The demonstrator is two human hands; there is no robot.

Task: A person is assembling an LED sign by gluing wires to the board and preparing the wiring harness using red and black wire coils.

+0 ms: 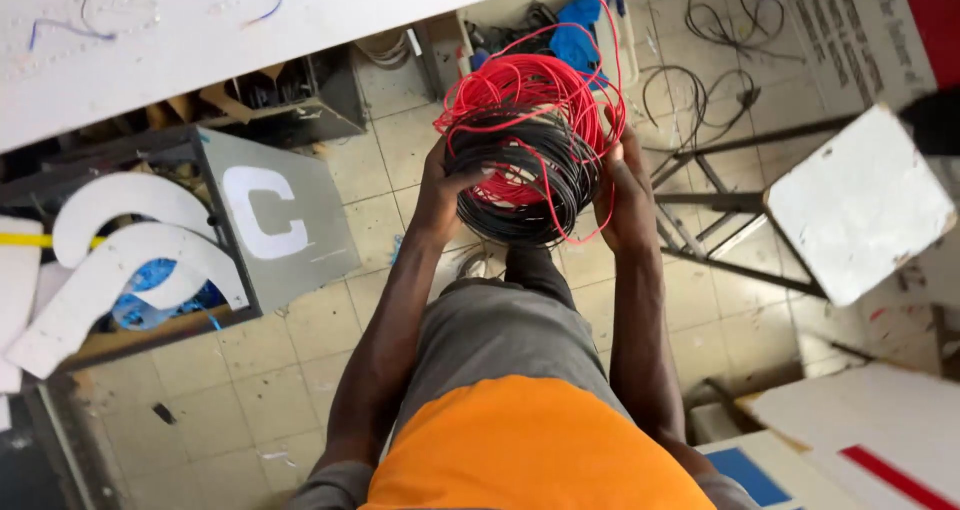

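While both hands, left hand point(440, 192) and right hand point(625, 190), clasp the wire coil point(530, 145), open floor point(300, 390) lies below.

Red wire coil point(530, 90) over black wire coil point(520, 195); orange shirt point(530, 450).

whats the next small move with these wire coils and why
Probably pinch the loose red strand that loops across the black wire coil and tuck it back into the red wire coil; both hands, left and right, grip the sides.
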